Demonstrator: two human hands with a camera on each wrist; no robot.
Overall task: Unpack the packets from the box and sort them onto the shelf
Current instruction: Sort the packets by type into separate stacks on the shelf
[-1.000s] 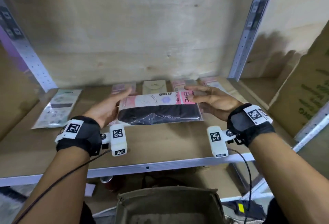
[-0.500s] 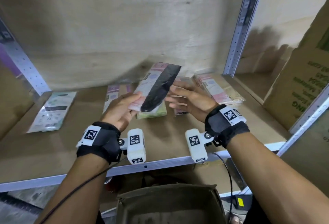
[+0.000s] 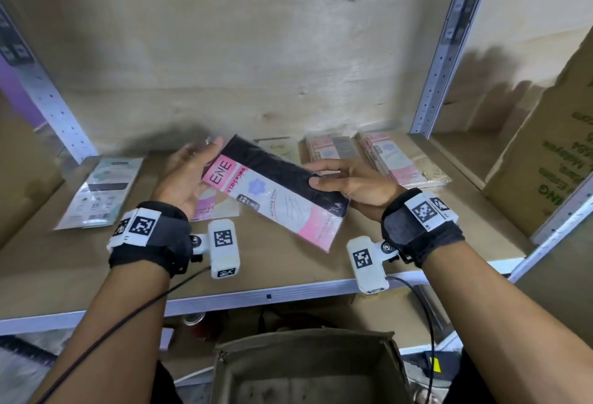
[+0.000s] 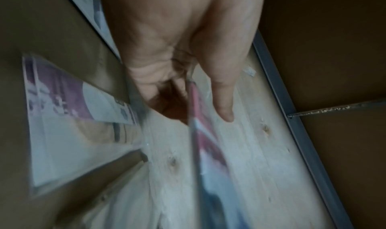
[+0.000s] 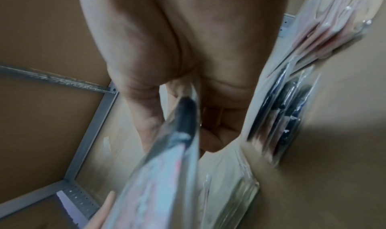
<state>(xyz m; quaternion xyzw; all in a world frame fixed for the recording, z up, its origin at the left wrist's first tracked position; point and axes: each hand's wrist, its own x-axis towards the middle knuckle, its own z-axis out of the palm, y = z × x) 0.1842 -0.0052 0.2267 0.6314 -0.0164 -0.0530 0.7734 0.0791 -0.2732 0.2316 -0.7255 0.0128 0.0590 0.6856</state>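
A pink-and-black stocking packet (image 3: 272, 191) hangs slanted above the wooden shelf (image 3: 288, 262), its printed face up. My right hand (image 3: 349, 185) pinches its dark edge, thumb on top and fingers beneath. My left hand (image 3: 186, 178) stays flat, its straight fingers against the packet's pink end. In the left wrist view the packet's edge (image 4: 198, 133) runs between thumb and fingers of the left hand (image 4: 177, 50). The right wrist view shows the right hand (image 5: 177, 50) gripping the packet (image 5: 167, 166). The open brown box (image 3: 308, 371) sits below the shelf's front edge.
On the shelf lie a teal packet (image 3: 99, 191) at the left, a pink packet (image 3: 218, 207) under my left hand, a beige packet (image 3: 277, 148) and two pink stacks (image 3: 330, 150) (image 3: 401, 162) at the back. A metal upright (image 3: 439, 66) and a cardboard carton (image 3: 545, 162) stand right.
The packet lay flat across the shelf between both hands. It has been lifted and turned, and now slants with its printed face up. My right thumb has moved onto it.
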